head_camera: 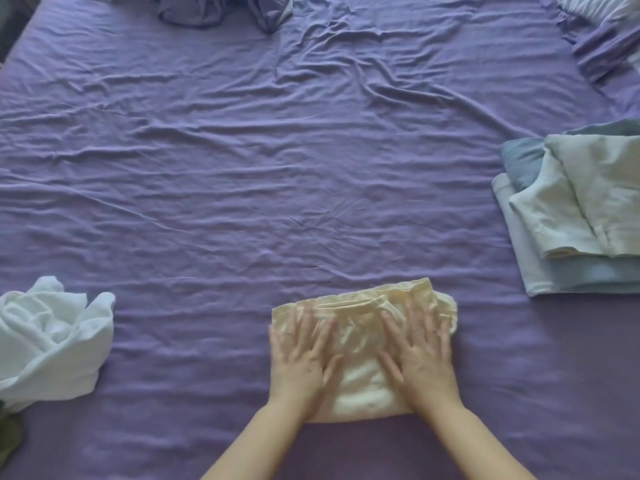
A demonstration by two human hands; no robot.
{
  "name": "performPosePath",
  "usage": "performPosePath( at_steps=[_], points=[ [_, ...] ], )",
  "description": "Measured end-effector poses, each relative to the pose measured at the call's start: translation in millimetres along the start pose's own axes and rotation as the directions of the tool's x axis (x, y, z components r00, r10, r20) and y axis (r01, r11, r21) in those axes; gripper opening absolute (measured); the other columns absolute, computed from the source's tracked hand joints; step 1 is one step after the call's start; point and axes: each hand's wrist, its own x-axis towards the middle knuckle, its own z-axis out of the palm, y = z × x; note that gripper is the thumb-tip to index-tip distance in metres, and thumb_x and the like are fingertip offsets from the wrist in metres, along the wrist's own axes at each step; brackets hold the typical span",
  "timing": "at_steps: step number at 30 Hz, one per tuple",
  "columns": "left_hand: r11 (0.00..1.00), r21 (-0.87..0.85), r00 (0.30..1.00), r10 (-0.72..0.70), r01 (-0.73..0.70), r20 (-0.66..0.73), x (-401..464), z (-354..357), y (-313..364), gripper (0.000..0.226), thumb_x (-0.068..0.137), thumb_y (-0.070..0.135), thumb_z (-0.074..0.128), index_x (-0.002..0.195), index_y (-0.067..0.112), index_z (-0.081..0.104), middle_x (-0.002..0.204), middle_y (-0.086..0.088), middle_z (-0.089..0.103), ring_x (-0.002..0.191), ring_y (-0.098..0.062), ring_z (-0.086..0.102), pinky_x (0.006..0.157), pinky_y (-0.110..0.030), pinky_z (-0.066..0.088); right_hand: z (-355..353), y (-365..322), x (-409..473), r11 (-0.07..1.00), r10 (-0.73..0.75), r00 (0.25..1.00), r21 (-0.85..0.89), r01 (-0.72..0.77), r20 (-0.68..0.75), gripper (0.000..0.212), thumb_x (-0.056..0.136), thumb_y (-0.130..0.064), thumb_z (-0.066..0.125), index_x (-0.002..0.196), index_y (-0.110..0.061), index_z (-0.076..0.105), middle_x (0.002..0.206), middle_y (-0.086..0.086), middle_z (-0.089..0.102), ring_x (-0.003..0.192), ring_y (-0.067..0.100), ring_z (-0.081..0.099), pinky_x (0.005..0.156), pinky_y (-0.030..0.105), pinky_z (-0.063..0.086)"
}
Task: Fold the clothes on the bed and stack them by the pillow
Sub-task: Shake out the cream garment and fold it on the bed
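A cream garment (363, 379), folded into a small rectangle, lies on the purple bed sheet (277, 185) near the front edge. My left hand (304, 355) lies flat on its left half with fingers spread. My right hand (422, 351) presses flat on its right half, fingers straight. A stack of folded clothes (571, 216), pale green on top of blue and white pieces, sits at the right edge. A crumpled white garment (52, 337) lies unfolded at the left.
A striped pillow (599, 8) shows in the far right corner beside bunched purple bedding (602, 50). More rumpled purple fabric (221, 8) lies at the far edge. A dark olive item (8, 441) peeks in at the lower left.
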Motion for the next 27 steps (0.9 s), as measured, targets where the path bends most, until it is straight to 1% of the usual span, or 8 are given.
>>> performPosePath(
  at_steps=[2,4,8,11,13,17,21,27],
  points=[
    [0.948,-0.164,0.962,-0.260,0.271,0.087,-6,-10,-1,0.071,0.092,0.053,0.042,0.150,0.030,0.007,0.159,-0.010,-0.007,0.144,-0.024,-0.014,0.116,-0.052,0.006,-6,2,-14,0.982,0.189,0.979,0.039,-0.186,-0.071,0.074,0.083,-0.045,0.062,0.145,-0.022,0.030,0.152,0.022,0.020,0.140,0.041,0.020,0.111,0.057,0.021],
    [0.800,-0.339,0.868,-0.464,0.495,0.175,-11,-19,0,0.076,0.093,0.046,0.047,0.151,0.024,0.002,0.158,-0.015,-0.004,0.144,-0.031,0.004,0.116,-0.044,0.015,-8,1,-25,0.939,0.335,0.942,0.084,-0.335,0.013,0.081,0.086,-0.049,0.057,0.149,-0.025,0.011,0.154,0.025,0.010,0.140,0.038,0.021,0.112,0.049,0.023],
    [0.523,-0.670,0.807,-0.554,0.527,0.202,-11,-38,12,0.078,0.087,0.022,0.064,0.149,0.014,0.017,0.147,-0.018,0.028,0.135,-0.031,0.028,0.109,-0.035,0.025,-12,-18,-29,0.914,0.338,0.940,0.220,-0.341,0.053,0.079,0.090,-0.040,0.053,0.149,-0.030,0.000,0.153,0.018,0.014,0.132,0.033,0.031,0.103,0.038,0.035],
    [0.273,-0.762,0.720,-0.607,0.587,0.336,-6,-42,15,0.077,0.081,0.021,0.072,0.143,0.005,0.029,0.137,-0.018,0.045,0.127,-0.030,0.041,0.101,-0.034,0.033,-18,-30,-23,0.725,0.519,0.854,0.514,-0.459,0.032,0.079,0.084,-0.019,0.066,0.148,-0.024,0.019,0.147,0.017,0.027,0.125,0.035,0.040,0.095,0.039,0.040],
    [0.183,-0.759,0.688,-0.589,0.625,0.424,-3,-47,12,0.050,0.081,0.023,0.072,0.122,0.001,0.053,0.119,-0.015,0.061,0.108,-0.030,0.057,0.092,-0.034,0.045,-23,-34,-19,0.610,0.596,0.801,0.616,-0.499,0.058,0.079,0.081,-0.011,0.068,0.146,-0.020,0.025,0.135,0.020,0.042,0.117,0.037,0.047,0.092,0.038,0.040],
    [0.276,-0.787,0.777,-0.514,0.552,0.364,-6,-63,10,0.019,0.084,0.022,0.065,0.081,0.003,0.061,0.080,-0.008,0.067,0.077,-0.026,0.060,0.072,-0.037,0.048,-40,-39,-20,0.628,0.547,0.835,0.628,-0.459,0.063,0.062,0.084,-0.008,0.062,0.141,-0.015,0.038,0.136,0.012,0.051,0.121,0.031,0.049,0.093,0.029,0.035],
    [0.330,-0.838,0.839,-0.486,0.435,0.244,-1,-85,15,0.018,0.087,0.020,0.062,0.079,0.004,0.059,0.075,-0.007,0.065,0.073,-0.024,0.057,0.066,-0.034,0.043,-71,-35,-20,0.643,0.513,0.859,0.666,-0.378,-0.007,0.042,0.086,-0.007,0.060,0.128,-0.011,0.056,0.130,0.009,0.058,0.120,0.025,0.052,0.095,0.025,0.034],
    [0.316,-0.906,0.898,-0.420,0.283,0.134,33,-123,52,0.014,0.088,0.017,0.061,0.077,0.008,0.062,0.071,-0.001,0.065,0.067,-0.017,0.056,0.063,-0.031,0.042,-134,1,-7,0.689,0.459,0.864,0.696,-0.201,-0.205,0.041,0.085,-0.007,0.063,0.124,-0.017,0.060,0.129,0.002,0.060,0.118,0.021,0.055,0.093,0.026,0.039]
  ],
)
